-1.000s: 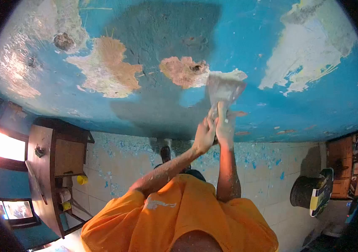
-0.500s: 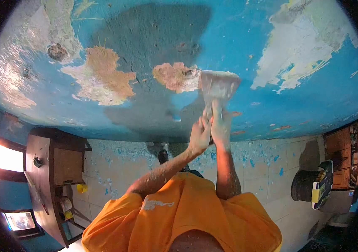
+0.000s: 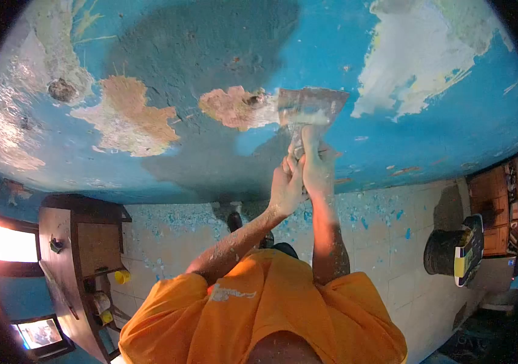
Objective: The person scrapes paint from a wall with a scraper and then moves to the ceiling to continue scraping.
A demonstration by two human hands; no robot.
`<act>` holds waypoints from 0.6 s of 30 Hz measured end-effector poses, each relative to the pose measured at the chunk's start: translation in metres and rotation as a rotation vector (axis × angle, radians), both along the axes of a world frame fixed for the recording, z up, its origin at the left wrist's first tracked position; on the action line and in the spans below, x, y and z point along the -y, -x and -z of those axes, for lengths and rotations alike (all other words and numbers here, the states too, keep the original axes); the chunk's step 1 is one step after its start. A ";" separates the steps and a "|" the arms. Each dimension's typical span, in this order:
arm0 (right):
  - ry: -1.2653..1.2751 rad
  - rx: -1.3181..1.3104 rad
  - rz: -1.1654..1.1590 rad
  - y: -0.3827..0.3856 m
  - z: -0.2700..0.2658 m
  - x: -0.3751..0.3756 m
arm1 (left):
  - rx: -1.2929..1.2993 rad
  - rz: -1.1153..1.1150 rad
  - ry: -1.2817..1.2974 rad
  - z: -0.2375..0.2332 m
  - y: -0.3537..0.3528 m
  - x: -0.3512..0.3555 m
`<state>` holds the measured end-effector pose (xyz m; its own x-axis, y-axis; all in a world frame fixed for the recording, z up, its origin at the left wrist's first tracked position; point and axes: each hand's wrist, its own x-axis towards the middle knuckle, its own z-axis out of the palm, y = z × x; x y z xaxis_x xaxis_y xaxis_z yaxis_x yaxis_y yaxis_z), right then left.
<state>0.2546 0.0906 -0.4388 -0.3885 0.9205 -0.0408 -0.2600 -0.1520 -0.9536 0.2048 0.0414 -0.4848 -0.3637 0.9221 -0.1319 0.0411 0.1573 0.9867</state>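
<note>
A wide metal scraper (image 3: 312,108) lies with its blade against the blue wall (image 3: 234,151), just right of a bare pinkish patch (image 3: 230,109). My right hand (image 3: 317,167) is wrapped round its handle, with one finger stretched up toward the blade. Beside it, slightly lower and to the left, my left hand (image 3: 287,185) grips the lower part of the same handle. Both hands touch each other. Pale dust covers the fingers and the blade.
Paint chips litter the tiled floor (image 3: 380,255). A wooden desk (image 3: 58,261) with a yellow cup (image 3: 122,276) stands at left. At right are a black bin-like container (image 3: 441,252) and a wooden cabinet (image 3: 489,212). Larger bare patches (image 3: 416,60) mark the wall.
The view has shifted a little, so the wall patches sit further left. The scraper and both hands have moved slightly right relative to the pinkish patch, and the blade looks flatter and sharper.
</note>
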 end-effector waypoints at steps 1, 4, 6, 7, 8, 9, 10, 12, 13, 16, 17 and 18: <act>-0.006 -0.029 -0.015 0.000 -0.004 -0.001 | -0.003 0.010 -0.005 0.003 0.000 -0.001; -0.150 0.208 0.003 -0.009 0.024 0.001 | 0.090 -0.083 -0.317 0.011 -0.006 0.007; -0.661 0.331 0.159 0.008 0.015 -0.025 | -0.168 -0.044 -0.270 0.010 0.012 -0.003; -1.131 0.465 0.313 0.011 0.015 -0.022 | -0.407 0.008 -0.176 0.000 0.015 0.005; -1.181 0.632 0.342 0.008 0.022 -0.023 | 0.132 -0.098 -0.134 -0.018 0.013 -0.002; -1.198 0.619 0.349 0.004 0.027 -0.027 | 0.124 -0.102 -0.153 -0.011 0.010 -0.009; -0.645 0.443 0.134 -0.004 0.037 -0.024 | -0.010 -0.176 -0.226 0.009 0.004 -0.008; -0.101 0.257 -0.081 -0.006 0.041 -0.014 | -0.210 -0.288 -0.500 0.014 -0.008 0.003; -0.207 0.288 -0.013 -0.001 0.035 -0.013 | -0.213 -0.297 -0.518 0.007 -0.001 -0.001; -0.430 0.349 0.072 0.001 0.007 -0.012 | -0.175 0.051 -0.332 -0.001 0.019 -0.002; -0.572 0.367 0.113 0.004 -0.003 -0.015 | -0.183 0.050 -0.332 -0.007 0.014 0.001; -0.584 0.362 0.117 0.003 -0.005 -0.012 | 0.055 -0.055 -0.370 -0.015 0.000 0.001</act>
<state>0.2513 0.1029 -0.4341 -0.3411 0.8661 0.3654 0.1061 0.4217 -0.9005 0.2045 0.0402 -0.4696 -0.4160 0.8901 0.1862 -0.0121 -0.2101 0.9776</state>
